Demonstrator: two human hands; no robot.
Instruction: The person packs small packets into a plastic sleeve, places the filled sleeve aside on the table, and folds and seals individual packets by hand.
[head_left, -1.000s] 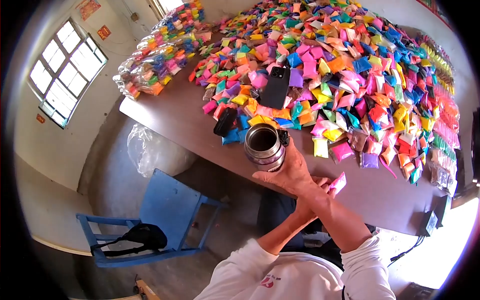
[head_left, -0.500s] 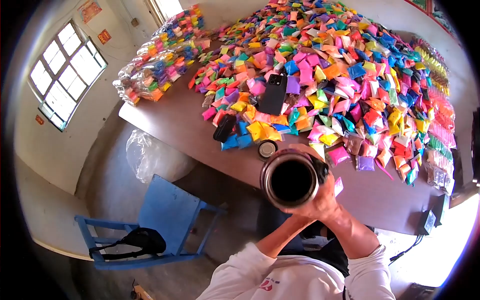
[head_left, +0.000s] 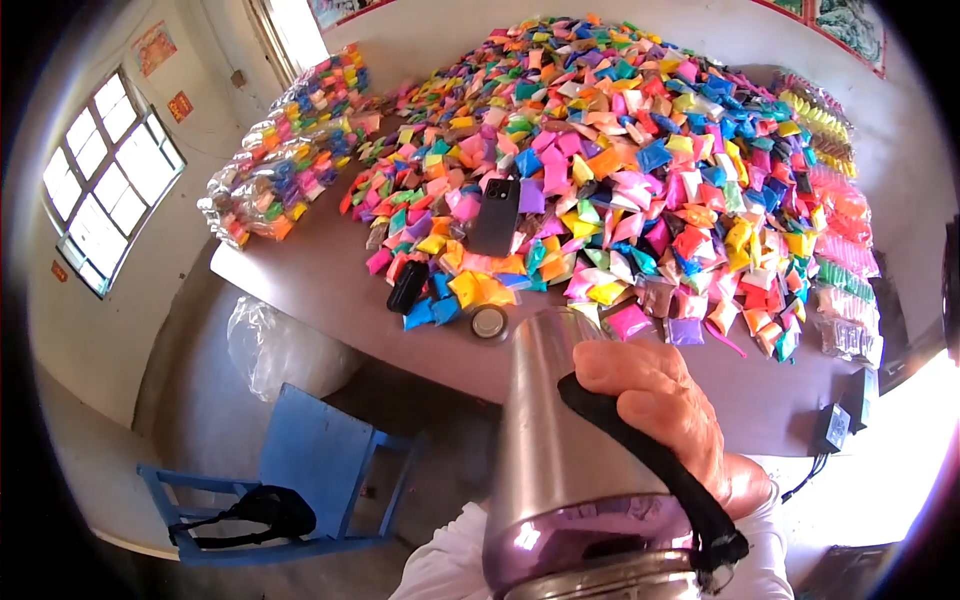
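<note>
My right hand (head_left: 665, 405) is wrapped round a silver metal thermos (head_left: 575, 430) with a black strap (head_left: 650, 450) along its side. The thermos is raised close to the camera and tipped, its base away from me and its neck toward me at the bottom edge of the view. Its mouth is out of sight. My left hand does not show; the thermos and the frame's edge cover that area. On the table beyond the thermos lies a round lid (head_left: 489, 322).
Small colourful packets (head_left: 620, 150) are heaped across the table (head_left: 400, 345). A black phone (head_left: 495, 217) and a black case (head_left: 407, 287) lie at the heap's near edge. A blue chair (head_left: 315, 440) holding a black bag (head_left: 270, 512) stands left, near a clear plastic bag (head_left: 285, 345).
The thermos has come up toward the camera and tipped, so its side shows instead of its open mouth. My left arm has dropped out of sight. The view has shifted slightly.
</note>
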